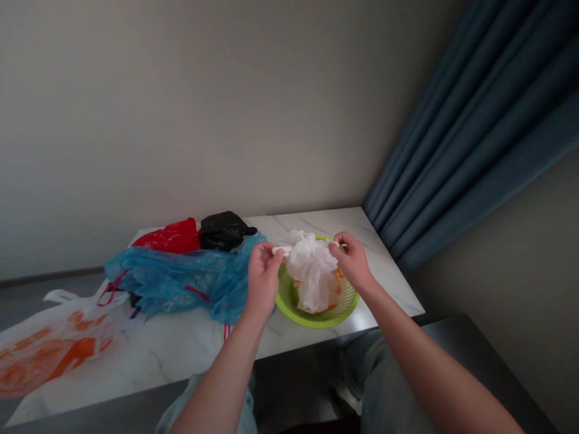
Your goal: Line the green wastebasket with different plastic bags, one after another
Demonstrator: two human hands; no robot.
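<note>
A white plastic bag (312, 271) with orange print is bunched up over a lime-green plastic basket (316, 321). My left hand (263, 274) pinches a twisted end of the bag on its left side. On the other side my right hand (353, 260) grips the opposite end, so the top of the bag is stretched between both hands. Whether the bag rests on the basket's bottom or hangs just above it, I cannot tell. What the bag contains, if anything, is hidden.
On the marble-patterned table (389, 283) to the left lie a blue plastic bag (181, 277) with pink drawstrings, a red bag (172, 236), a black bag (224, 230) and another white bag (63, 343) with orange print. A blue curtain (474, 120) hangs at the right, beside the wall.
</note>
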